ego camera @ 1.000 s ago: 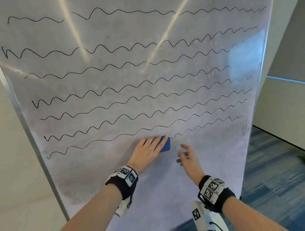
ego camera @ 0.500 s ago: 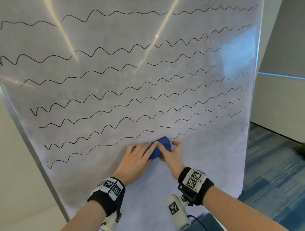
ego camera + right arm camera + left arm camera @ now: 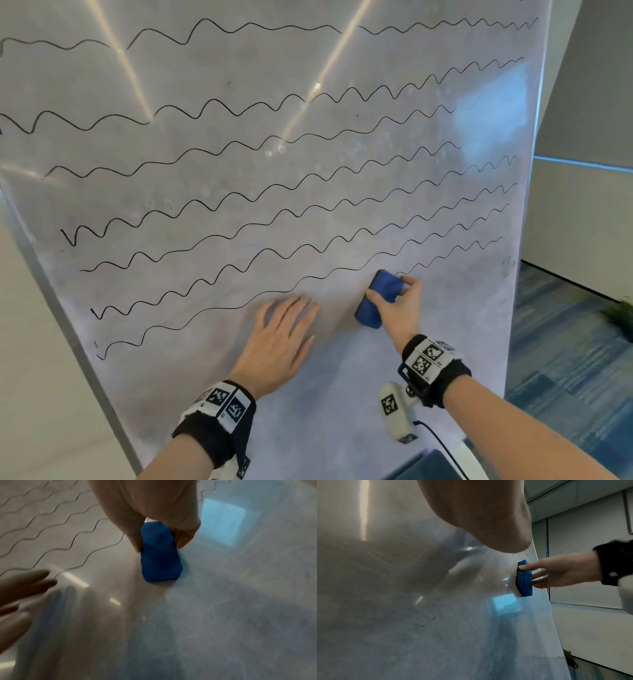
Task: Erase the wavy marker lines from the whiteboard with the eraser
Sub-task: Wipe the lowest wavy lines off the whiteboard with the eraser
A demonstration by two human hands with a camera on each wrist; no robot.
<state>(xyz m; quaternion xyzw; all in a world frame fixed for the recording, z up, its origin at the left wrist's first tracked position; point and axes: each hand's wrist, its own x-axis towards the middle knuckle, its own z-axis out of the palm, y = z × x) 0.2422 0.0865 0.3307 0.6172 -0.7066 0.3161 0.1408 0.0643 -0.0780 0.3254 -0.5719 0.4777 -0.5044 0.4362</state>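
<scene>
A tall whiteboard [image 3: 308,192] fills the head view, crossed by several black wavy marker lines [image 3: 239,192]. The blue eraser [image 3: 378,297] lies flat against the board just below the lowest line's right part. My right hand [image 3: 397,305] pinches the eraser by its long sides, thumb on the left and fingers on the right. In the left wrist view the eraser [image 3: 524,578] shows a white felt face against the board. In the right wrist view the eraser [image 3: 159,555] sits between thumb and fingers. My left hand [image 3: 284,329] lies flat on the board, fingers straight, left of the eraser.
The board's metal frame [image 3: 68,329] runs down the left edge, with a pale wall beyond it. Blue patterned carpet [image 3: 565,342] and a low wall lie to the right. A small green plant [image 3: 620,313] sits at the far right edge.
The eraser passed from my left hand to my right, which now pinches it. My left hand has drawn back to the left and lies flat on the board.
</scene>
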